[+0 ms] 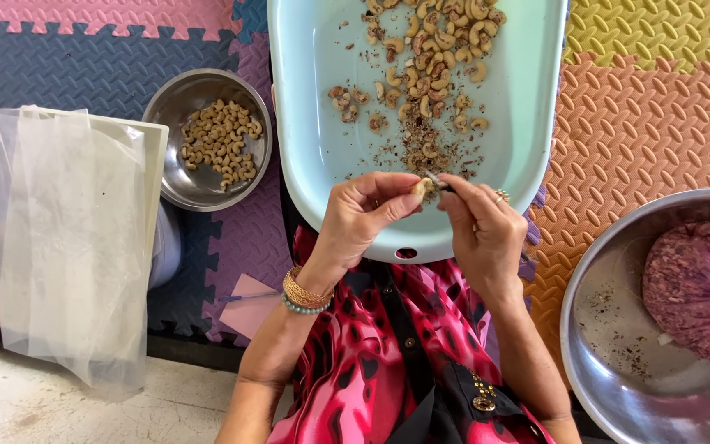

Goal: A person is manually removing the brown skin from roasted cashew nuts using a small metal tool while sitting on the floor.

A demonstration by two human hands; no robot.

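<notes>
1. We see a cashew (pixel 421 187) pinched between the fingertips of the left hand (pixel 363 215), just over the near rim of the tray (pixel 527 115).
2. The left grip is clamped on the cashew, thumb and forefinger closed around it; bangles (pixel 304 296) sit on that wrist.
3. The right hand (pixel 482 230) meets the nut from the other side. Its grip is closed on a small dark tool (pixel 439 182) whose tip touches the cashew; we cannot tell what kind of tool it is. A ring (pixel 502 196) shows on one finger.
4. The pale blue tray lies across the lap, holding a pile of nuts (pixel 437 49) toward its far end and brown skin scraps (pixel 421 148) nearer the hands.
5. To the left, on the foam mat (pixel 651 140), stands a steel bowl (pixel 170 177) with peeled cashews (pixel 219 144).
6. Further left a clear plastic bag (pixel 67 247) drapes over a white container.
7. At the right a large steel basin (pixel 593 345) holds a purple bag (pixel 696 288) and some crumbs.
</notes>
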